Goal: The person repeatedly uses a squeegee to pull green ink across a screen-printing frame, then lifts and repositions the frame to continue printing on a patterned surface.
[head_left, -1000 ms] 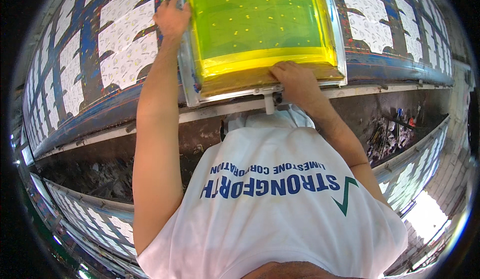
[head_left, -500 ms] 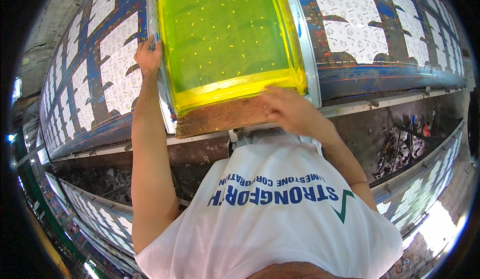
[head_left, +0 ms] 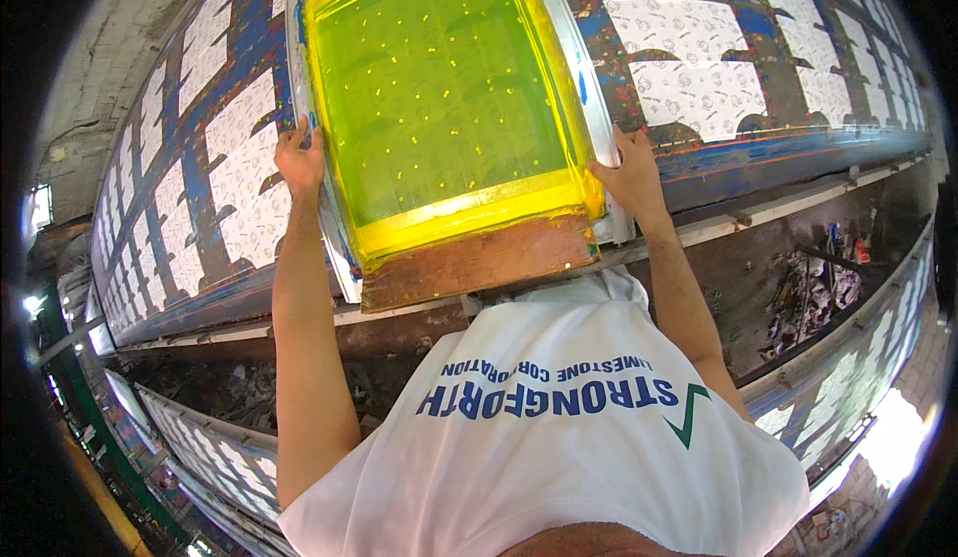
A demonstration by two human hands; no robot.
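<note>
Both the left hand [head_left: 299, 158] and right hand [head_left: 627, 176] gripped opposite sides of the yellow-green printing screen frame [head_left: 439, 108], fingers curled around its edges.

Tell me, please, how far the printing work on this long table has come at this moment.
Done: the white fabric pieces right of the screen frame already carry a printed pattern. In hand: the left hand and right hand hold the frame's two sides, flat on the table. Left: whether the pieces on the left are finished, I cannot tell.
</note>
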